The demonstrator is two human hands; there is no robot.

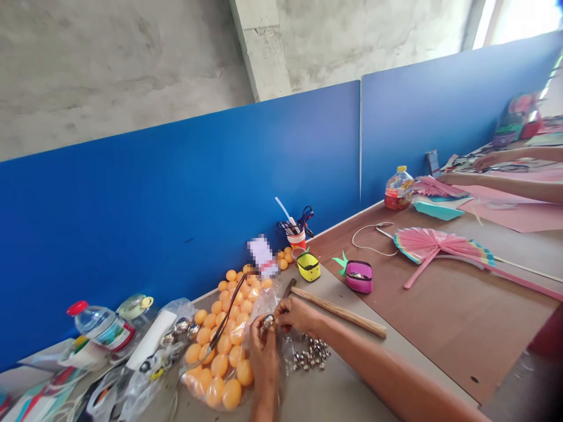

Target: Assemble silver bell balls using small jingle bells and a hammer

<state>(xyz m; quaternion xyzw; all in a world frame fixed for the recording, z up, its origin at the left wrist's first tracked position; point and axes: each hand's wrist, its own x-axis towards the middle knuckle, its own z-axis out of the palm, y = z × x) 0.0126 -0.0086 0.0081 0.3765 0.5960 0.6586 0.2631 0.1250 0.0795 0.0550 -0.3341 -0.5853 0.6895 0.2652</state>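
Observation:
A shiny silver ball [268, 322] is held between the fingertips of my left hand [263, 346]. My right hand [295, 315] meets it from the right, thumb and fingers pinched together close to the ball's surface. Whatever lies in that pinch is too small to make out. Below my right wrist is a pile of small shiny metal bells or beads [311, 353]. Just beyond the right hand lies a hammer with a wooden handle [341, 312]. A clear plastic bag of orange balls [219, 364] lies against the left side of my left hand.
Yellow [308, 267] and purple [359, 276] fabric pouches stand beyond the hammer. A pink paper fan [428, 243] lies to the right. Larger silver balls [181, 326] and a water bottle [103, 328] are left. A blue partition [197, 193] borders the table. Another person's arms [505, 184] reach in.

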